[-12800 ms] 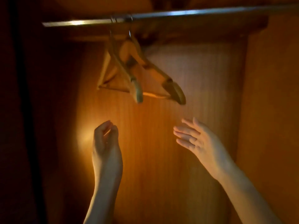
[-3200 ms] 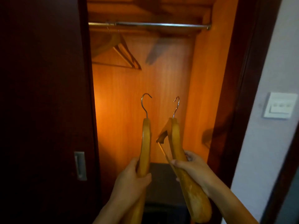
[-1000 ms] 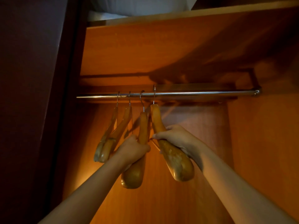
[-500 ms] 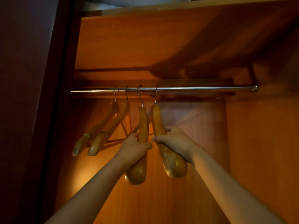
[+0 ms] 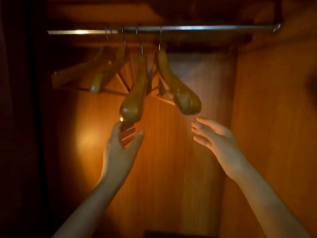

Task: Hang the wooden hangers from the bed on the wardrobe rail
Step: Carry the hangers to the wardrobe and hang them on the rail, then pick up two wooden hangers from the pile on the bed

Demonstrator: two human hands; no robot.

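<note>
Several wooden hangers hang by metal hooks from the chrome wardrobe rail. The two nearest ones, a left hanger and a right hanger, point their thick shoulder ends toward me. Two more hangers hang further left in shadow. My left hand is open just below the left hanger's end, fingertips close to it; I cannot tell whether they touch. My right hand is open below and right of the right hanger, apart from it.
The wardrobe's orange wood back panel and right side wall enclose the space. A dark door edge stands at the left. A dark object sits at the bottom.
Both hands have let go of the two hangers and dropped below them. The hangers now hang free on the rail. The view has tilted down.
</note>
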